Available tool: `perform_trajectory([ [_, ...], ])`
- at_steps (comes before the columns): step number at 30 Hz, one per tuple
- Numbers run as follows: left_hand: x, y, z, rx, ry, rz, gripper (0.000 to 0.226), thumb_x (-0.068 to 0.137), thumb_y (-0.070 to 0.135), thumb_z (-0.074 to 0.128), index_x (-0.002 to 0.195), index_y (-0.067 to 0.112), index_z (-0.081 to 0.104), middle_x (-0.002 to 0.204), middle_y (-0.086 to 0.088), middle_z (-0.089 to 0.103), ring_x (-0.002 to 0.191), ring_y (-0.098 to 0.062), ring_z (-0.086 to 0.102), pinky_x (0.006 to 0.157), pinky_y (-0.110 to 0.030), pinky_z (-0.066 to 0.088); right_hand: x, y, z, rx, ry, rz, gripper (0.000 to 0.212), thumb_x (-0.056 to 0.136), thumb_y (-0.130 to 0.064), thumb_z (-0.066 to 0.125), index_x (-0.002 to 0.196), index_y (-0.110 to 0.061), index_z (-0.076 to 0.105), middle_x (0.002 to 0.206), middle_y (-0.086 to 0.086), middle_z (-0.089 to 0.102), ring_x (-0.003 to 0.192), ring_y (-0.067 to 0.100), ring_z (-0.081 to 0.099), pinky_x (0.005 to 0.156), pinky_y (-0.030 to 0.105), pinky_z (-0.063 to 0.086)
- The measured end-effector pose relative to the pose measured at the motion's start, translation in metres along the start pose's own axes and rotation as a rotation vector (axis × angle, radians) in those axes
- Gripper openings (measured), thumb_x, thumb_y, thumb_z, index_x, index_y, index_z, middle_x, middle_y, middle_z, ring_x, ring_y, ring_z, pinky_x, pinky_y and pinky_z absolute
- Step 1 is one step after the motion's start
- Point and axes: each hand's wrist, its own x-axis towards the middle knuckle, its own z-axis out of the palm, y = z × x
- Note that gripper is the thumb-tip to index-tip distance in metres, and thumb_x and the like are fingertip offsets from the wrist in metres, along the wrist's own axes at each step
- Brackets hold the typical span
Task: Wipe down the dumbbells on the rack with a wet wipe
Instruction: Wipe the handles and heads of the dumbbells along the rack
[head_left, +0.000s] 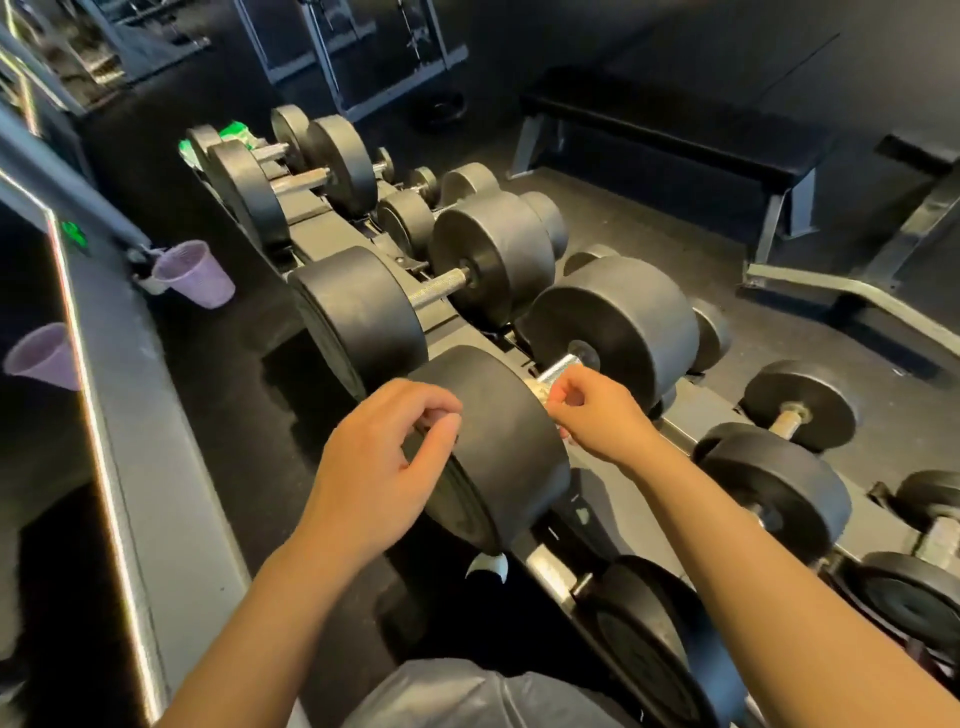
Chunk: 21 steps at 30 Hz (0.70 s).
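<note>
The rack (524, 558) runs from 11 o'clock far off to 5 o'clock close by, its rails tilted so that each dumbbell lies cradled with the bar open to reach from above. The nearest big dumbbell (498, 447) sits at the centre of the view, one black head toward the person and the other head toward 1 o'clock, the metal bar between them mostly covered by the right hand. More dumbbells stand in rows toward 11 o'clock and at 3 to 5 o'clock on the lower rail. A bench (670, 140) stands on the floor at 1 o'clock, well apart from the work.

The left hand (379, 467) rests against the near head at its 9 o'clock side, fingers curled loosely at the rim; this grip seems meant to steady the weight, though whether it truly clasps the edge I cannot tell. The right hand (592, 415) reaches over at 2 o'clock of that head, its grip closed with fingers pinched around the wet wipe (537, 387), a pale crumpled scrap pressed on the bar. So the wipe lies inside the right grip, touching the bar just beside the near head, which suggests the handle is the part under cleaning.

Two purple cups (195, 273) hang at 9 o'clock, near a mirror edge.
</note>
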Motion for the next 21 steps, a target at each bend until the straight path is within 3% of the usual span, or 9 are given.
perform_trajectory([
  [4, 0.057, -0.029, -0.003, 0.008, -0.111, 0.051, 0.016, 0.091, 0.042, 0.048, 0.102, 0.037, 0.058, 0.1, 0.034, 0.049, 0.103, 0.01, 0.049, 0.082, -0.004, 0.033, 0.018, -0.004, 0.008, -0.076, -0.052, 0.044, 0.003, 0.094, -0.021, 0.051, 0.096, -0.018, 0.053, 0.098, 0.006, 0.059, 0.079, 0.015, 0.052, 0.07, 0.024, 0.041],
  [9, 0.127, -0.072, 0.013, -0.087, -0.465, 0.193, 0.03, 0.087, 0.059, 0.044, 0.111, 0.044, 0.052, 0.112, 0.036, 0.046, 0.113, 0.017, 0.041, 0.089, 0.0, 0.029, 0.024, -0.015, 0.003, -0.113, -0.101, 0.023, 0.025, 0.092, -0.026, 0.06, 0.116, -0.029, 0.055, 0.099, -0.007, 0.059, 0.078, 0.004, 0.055, 0.066, 0.017, 0.042],
  [12, 0.145, -0.084, 0.033, -0.231, -0.722, 0.284, 0.031, 0.087, 0.059, 0.04, 0.107, 0.043, 0.058, 0.108, 0.03, 0.054, 0.111, 0.007, 0.048, 0.09, -0.008, 0.035, 0.016, -0.013, 0.017, -0.042, 0.034, 0.031, 0.018, 0.091, -0.025, 0.063, 0.107, -0.031, 0.067, 0.077, -0.024, 0.06, 0.068, -0.003, 0.052, 0.064, 0.013, 0.036],
  [14, 0.151, -0.087, 0.043, -0.306, -0.839, 0.29, 0.034, 0.088, 0.058, 0.039, 0.102, 0.039, 0.063, 0.101, 0.024, 0.06, 0.102, 0.001, 0.055, 0.086, -0.019, 0.042, 0.013, -0.013, 0.022, 0.035, 0.135, 0.07, 0.019, 0.087, -0.022, 0.069, 0.103, -0.032, 0.068, 0.073, -0.034, 0.059, 0.073, -0.01, 0.054, 0.064, 0.008, 0.037],
  [19, 0.154, -0.091, 0.048, -0.329, -0.875, 0.32, 0.033, 0.086, 0.059, 0.037, 0.088, 0.037, 0.062, 0.09, 0.022, 0.06, 0.091, -0.001, 0.056, 0.077, -0.02, 0.042, 0.018, -0.015, 0.023, -0.101, 0.208, 0.021, 0.044, 0.078, -0.048, 0.067, 0.121, -0.04, 0.059, 0.093, -0.027, 0.044, 0.087, -0.013, 0.048, 0.069, 0.007, 0.036],
  [21, 0.156, -0.089, 0.047, -0.348, -0.871, 0.323, 0.03, 0.086, 0.058, 0.038, 0.085, 0.037, 0.06, 0.088, 0.021, 0.059, 0.088, -0.001, 0.056, 0.074, -0.017, 0.041, 0.024, -0.019, 0.021, -0.127, 0.191, -0.001, 0.042, 0.081, -0.043, 0.065, 0.122, -0.036, 0.061, 0.097, -0.023, 0.044, 0.087, -0.007, 0.048, 0.073, 0.011, 0.037],
])
